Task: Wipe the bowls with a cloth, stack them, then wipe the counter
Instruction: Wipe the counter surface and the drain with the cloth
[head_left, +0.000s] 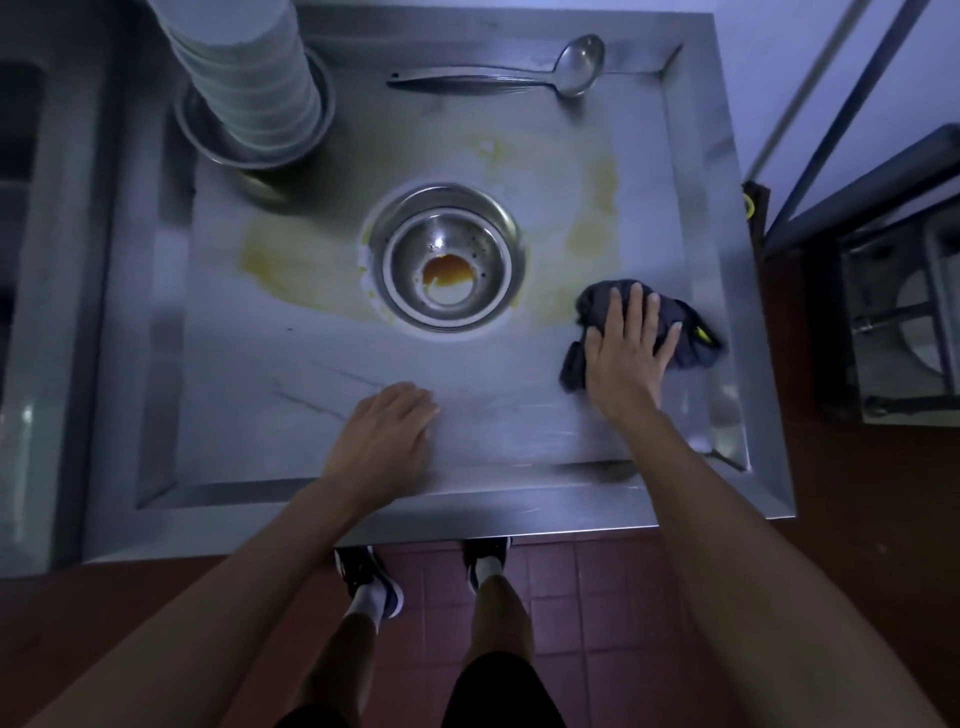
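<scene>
A tall stack of white bowls (249, 78) stands in a metal basin at the far left of the steel counter (322, 415). In the counter's middle is a round recessed well (447, 260) with orange liquid at its bottom. Yellow stains (291, 265) spread left and right of the well. My right hand (626, 358) presses flat with straight fingers on a crumpled dark cloth (691, 338) at the right side of the counter. My left hand (384, 436) rests on the bare counter near the front edge, fingers loosely bent, holding nothing.
A metal ladle (519, 73) lies along the back of the counter. Raised rims border the counter on all sides. A metal frame with a burner (898, 312) stands to the right. Red floor tiles and my feet show below the front edge.
</scene>
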